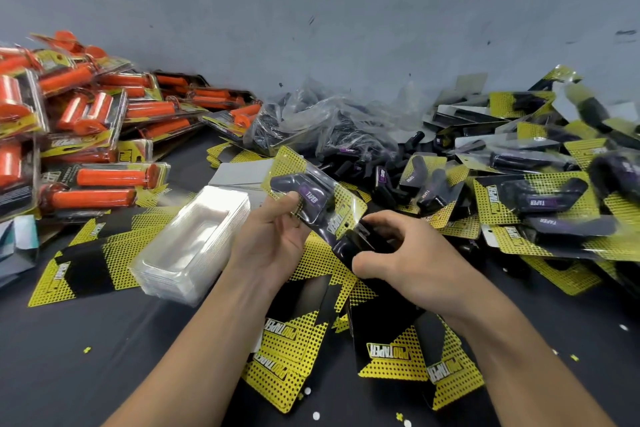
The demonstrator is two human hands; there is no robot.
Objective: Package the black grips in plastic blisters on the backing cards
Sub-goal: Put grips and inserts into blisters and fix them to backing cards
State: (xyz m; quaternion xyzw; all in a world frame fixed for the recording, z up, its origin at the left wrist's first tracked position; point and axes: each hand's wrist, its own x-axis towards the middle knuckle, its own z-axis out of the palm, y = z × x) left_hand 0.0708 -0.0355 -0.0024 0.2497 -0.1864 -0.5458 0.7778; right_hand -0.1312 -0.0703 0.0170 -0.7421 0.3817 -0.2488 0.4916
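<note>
A dark table runs up to a scuffed grey wall, and nearly all of it is covered with stock. In the head view, the pack being made is held over the middle of the table, tilted with its hang-hole end pointing away and to the left. The left hand pinches its upper part, thumb on the front and fingers behind. The right hand is curled round the lower end; whether the dark shape under those fingers is the grip's end or a tool cannot be told. The step looks like closing the clear blister onto the yellow-and-black backing card. To do it well, the card's edges should sit square in the blister's flanges before any pressure, with the left thumb steadying the black grip so it does not slide. That grip is matt black with a purple label and lies lengthwise in the blister's pocket. A stack of empty blisters stands just left of the hands, loose cards lie beneath them, and finished black packs pile up on the right. Orange-grip packs are heaped far left.
</note>
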